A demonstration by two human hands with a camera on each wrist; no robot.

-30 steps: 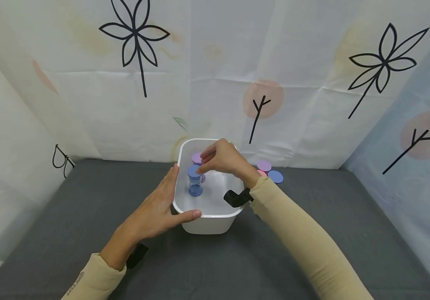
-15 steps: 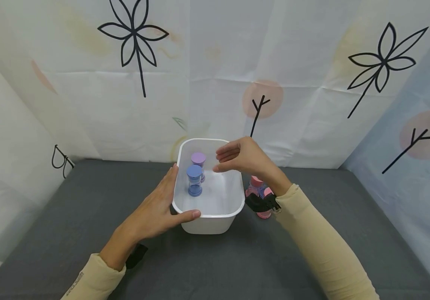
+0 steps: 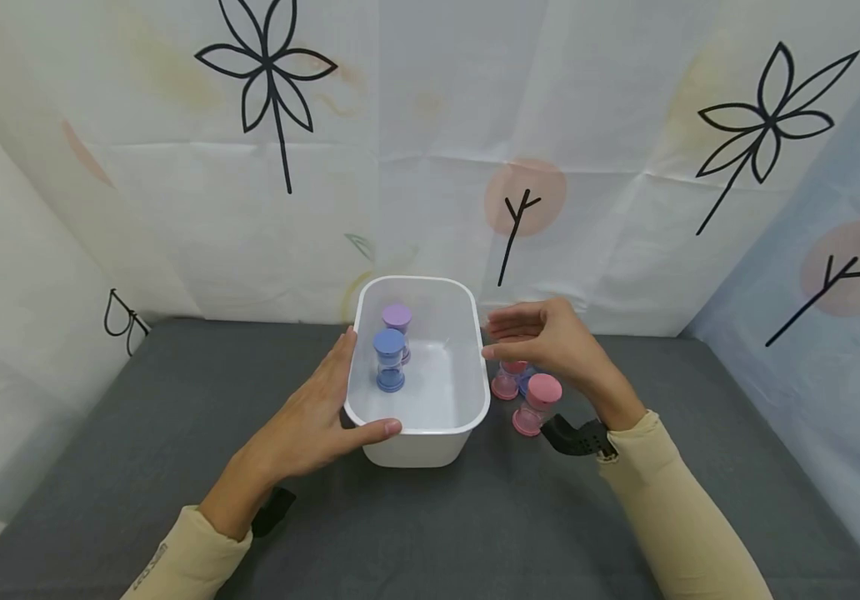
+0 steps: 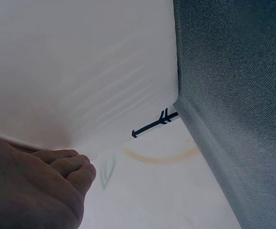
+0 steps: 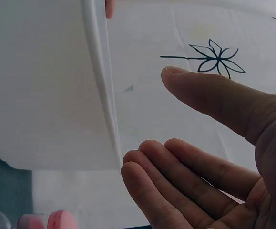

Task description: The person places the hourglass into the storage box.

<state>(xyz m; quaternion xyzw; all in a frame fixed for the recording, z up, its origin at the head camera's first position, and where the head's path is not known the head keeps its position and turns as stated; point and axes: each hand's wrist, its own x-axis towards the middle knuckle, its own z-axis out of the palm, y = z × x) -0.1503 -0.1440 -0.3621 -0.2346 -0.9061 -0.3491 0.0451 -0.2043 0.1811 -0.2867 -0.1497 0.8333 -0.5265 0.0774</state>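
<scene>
A white tub (image 3: pixel 430 450) stands on the table. Inside it, toward the left wall, a blue-capped hourglass (image 3: pixel 389 360) stands upright, with a purple-capped hourglass (image 3: pixel 397 317) just behind. My left hand (image 3: pixel 310 425) rests along the tub's left side, thumb over the near rim; in the left wrist view its fingers (image 4: pixel 71 164) lie against the outer wall. My right hand (image 3: pixel 557 342) hovers beyond the tub's right rim, fingers extended, thumb apart, nothing between them. Below it stand a pink hourglass (image 3: pixel 537 404) and another pink hourglass (image 3: pixel 507 382), with a blue one partly hidden behind them.
The table has a dark grey cloth (image 3: pixel 430 533). A white printed fabric backdrop (image 3: pixel 430 200) rises close behind the tub, with a side panel (image 3: pixel 835 333) on the right. Pink hourglass caps (image 5: pixel 61 222) show low in the right wrist view.
My right hand has let go of the blue-capped hourglass inside the tub and moved right, out past the rim to over the other hourglasses. The left hand has stayed in place.
</scene>
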